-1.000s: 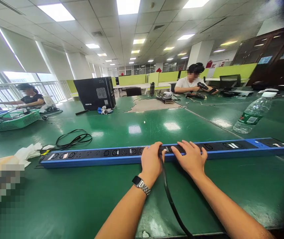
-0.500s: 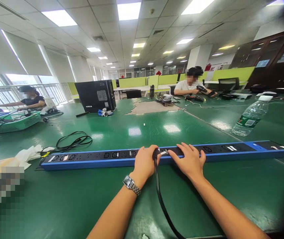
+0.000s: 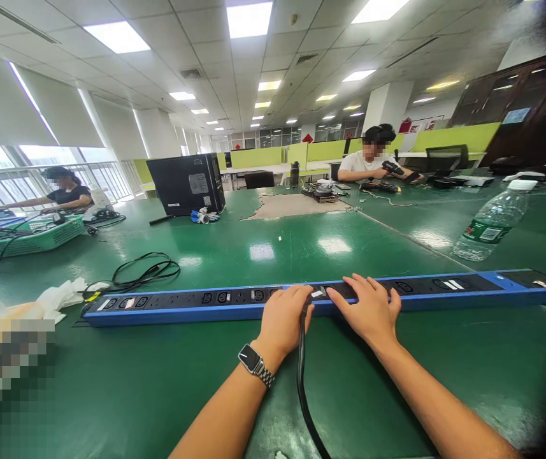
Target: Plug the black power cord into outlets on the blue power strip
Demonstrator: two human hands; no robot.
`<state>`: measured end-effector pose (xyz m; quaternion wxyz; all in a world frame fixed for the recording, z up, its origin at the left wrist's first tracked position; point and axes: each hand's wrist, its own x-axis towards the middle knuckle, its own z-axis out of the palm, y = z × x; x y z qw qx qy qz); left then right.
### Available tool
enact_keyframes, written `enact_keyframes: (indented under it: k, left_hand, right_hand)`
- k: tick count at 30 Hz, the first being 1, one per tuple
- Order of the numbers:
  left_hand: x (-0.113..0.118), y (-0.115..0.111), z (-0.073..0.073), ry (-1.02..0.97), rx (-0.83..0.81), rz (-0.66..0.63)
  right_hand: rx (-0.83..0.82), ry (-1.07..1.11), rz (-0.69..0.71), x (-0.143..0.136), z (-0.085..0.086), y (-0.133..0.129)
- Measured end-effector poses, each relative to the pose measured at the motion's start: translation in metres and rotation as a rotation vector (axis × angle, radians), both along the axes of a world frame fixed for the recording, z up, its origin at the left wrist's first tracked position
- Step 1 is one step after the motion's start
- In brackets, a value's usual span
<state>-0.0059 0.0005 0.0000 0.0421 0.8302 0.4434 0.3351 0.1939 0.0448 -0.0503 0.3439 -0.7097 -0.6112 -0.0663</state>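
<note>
A long blue-and-black power strip [image 3: 177, 315] with rows of sockets lies across the table before me. My left hand [image 3: 282, 322], with a watch on the wrist, is closed around a plug over the strip's middle; the plug is mostly hidden by the fingers. From it a thick black power cord [image 3: 302, 376] runs down toward me past the table's near side. Just right of it, my right hand [image 3: 371, 312] rests on the strip, fingers spread over the top and nothing held. A small white label shows between the two hands.
Beyond the strip, a coiled black cable [image 3: 151, 271] lies left and a water bottle [image 3: 490, 223] stands right. A black computer case [image 3: 181, 185] and a green basket [image 3: 57, 236] sit farther back on the green table [image 3: 134, 389]. Two people sit at the far sides.
My left hand has shifted slightly right and its fingers now lie lower over the plug, covering more of it. My right hand stays on the strip. The view has turned slightly.
</note>
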Motion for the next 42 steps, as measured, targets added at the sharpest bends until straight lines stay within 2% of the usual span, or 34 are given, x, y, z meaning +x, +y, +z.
enact_keyframes:
  k: [4, 12, 17, 25, 33, 35, 37, 39, 42]
  left_hand:
    - [0.002, 0.003, 0.002, -0.014, -0.009, 0.084]
    - [-0.003, 0.002, 0.011, -0.006, -0.09, 0.104]
    - [0.002, 0.008, 0.011, -0.057, -0.139, 0.18]
    - [0.006, 0.007, 0.019, 0.06, -0.206, 0.225]
    - [0.014, 0.001, 0.007, -0.16, -0.124, 0.327]
    - [0.011, 0.004, 0.006, -0.171, -0.159, 0.28]
    - [0.006, 0.007, 0.004, -0.153, -0.178, 0.176]
    - [0.002, 0.011, 0.002, -0.154, -0.123, 0.108]
    - [0.001, 0.016, -0.001, -0.192, -0.055, 0.166]
  right_hand:
    - [-0.014, 0.018, -0.001, -0.001, 0.002, -0.001]
    - [-0.01, 0.024, 0.001, -0.001, 0.004, -0.002]
    - [-0.007, 0.013, 0.0, -0.001, 0.004, -0.002]
    - [-0.018, 0.009, -0.006, -0.002, 0.004, -0.002]
    - [-0.018, 0.003, -0.003, -0.003, 0.004, -0.004]
    - [-0.017, 0.0, -0.003, -0.003, 0.004, -0.004]
    - [-0.015, 0.001, -0.005, -0.003, 0.004, -0.004]
    - [-0.011, -0.001, -0.008, -0.003, 0.004, -0.004]
    - [-0.014, -0.002, -0.008, -0.003, 0.004, -0.003]
